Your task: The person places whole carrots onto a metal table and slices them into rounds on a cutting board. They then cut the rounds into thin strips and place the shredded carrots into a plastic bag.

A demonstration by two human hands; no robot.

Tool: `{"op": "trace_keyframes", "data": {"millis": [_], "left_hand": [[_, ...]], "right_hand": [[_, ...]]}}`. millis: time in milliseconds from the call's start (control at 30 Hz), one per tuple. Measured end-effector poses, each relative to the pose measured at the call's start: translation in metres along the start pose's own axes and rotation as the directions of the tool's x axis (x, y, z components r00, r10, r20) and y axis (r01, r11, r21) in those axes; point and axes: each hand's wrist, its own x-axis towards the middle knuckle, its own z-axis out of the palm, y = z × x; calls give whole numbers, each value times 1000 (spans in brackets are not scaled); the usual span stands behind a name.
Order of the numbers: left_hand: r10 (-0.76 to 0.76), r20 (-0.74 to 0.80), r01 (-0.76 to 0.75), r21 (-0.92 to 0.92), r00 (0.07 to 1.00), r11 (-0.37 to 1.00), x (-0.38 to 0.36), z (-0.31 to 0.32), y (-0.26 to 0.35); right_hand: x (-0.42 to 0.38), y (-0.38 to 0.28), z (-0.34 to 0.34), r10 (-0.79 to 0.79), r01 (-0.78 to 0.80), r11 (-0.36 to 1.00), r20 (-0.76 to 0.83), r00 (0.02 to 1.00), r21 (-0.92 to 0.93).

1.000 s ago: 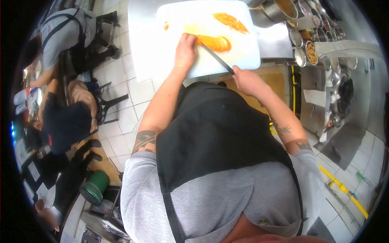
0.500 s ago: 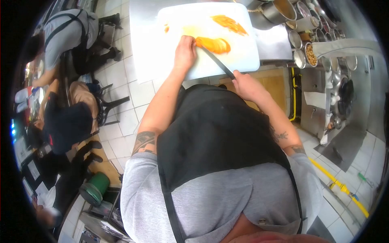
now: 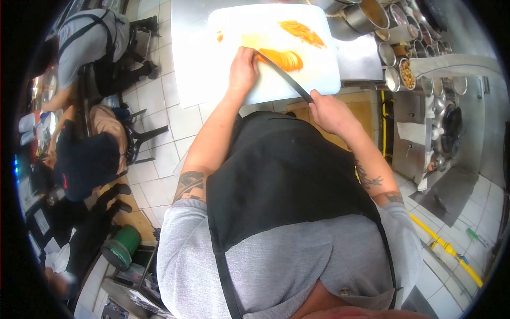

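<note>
A row of overlapping carrot slices (image 3: 284, 60) lies on the white cutting board (image 3: 228, 85). At its left end, my left hand (image 3: 244, 72) is closed, with curled fingers pressing on the carrot. My right hand (image 3: 332, 112) grips the handle of a long knife (image 3: 287, 78) just off the board's near edge. The blade slants up and left across the near side of the slices, its tip close to my left fingertips. Farther back on the board is a pile of cut carrot strips (image 3: 303, 33), and a few small orange bits (image 3: 219, 36) sit at the left.
Metal pots (image 3: 366, 15) and several small containers stand at the right, one with round tan pieces (image 3: 407, 73). A yellow pipe (image 3: 446, 244) runs along the right floor. Co-workers (image 3: 87, 154) are at the left, near a green bin (image 3: 125, 247).
My right hand has moved slightly to the right, and the knife handle with it. The blade's tip end now shows higher over the carrot's edge. My left hand stays put.
</note>
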Motion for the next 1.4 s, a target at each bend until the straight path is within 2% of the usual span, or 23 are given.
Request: {"op": "trace_keyframes", "data": {"millis": [433,633,833,1033,1100,1200,1300,1400], "left_hand": [[0,5,0,15,1000,1000,1,3,-5],[-4,9,4,22,1000,1000,0,4,-7],[-11,16,11,44,1000,999,10,1,-10],[-37,22,35,102,999,994,20,-4,-18],[-25,43,21,105,999,994,23,-6,-21],[100,211,-106,17,972,994,22,-15,-22],[125,273,-141,40,954,989,28,-22,-21],[233,299,-276,109,925,955,43,-23,-19]], "right_hand": [[13,-5,4,13,-12,1000,57,998,-12],[39,14,44,-13,6,994,71,997,107],[33,12,29,-27,26,995,17,999,97],[31,15,33,-16,9,994,59,998,110],[32,15,36,-24,17,991,55,998,133],[36,18,36,-40,31,986,51,998,167],[37,20,40,-45,36,983,47,998,180],[37,19,46,-49,41,984,41,998,172]]}}
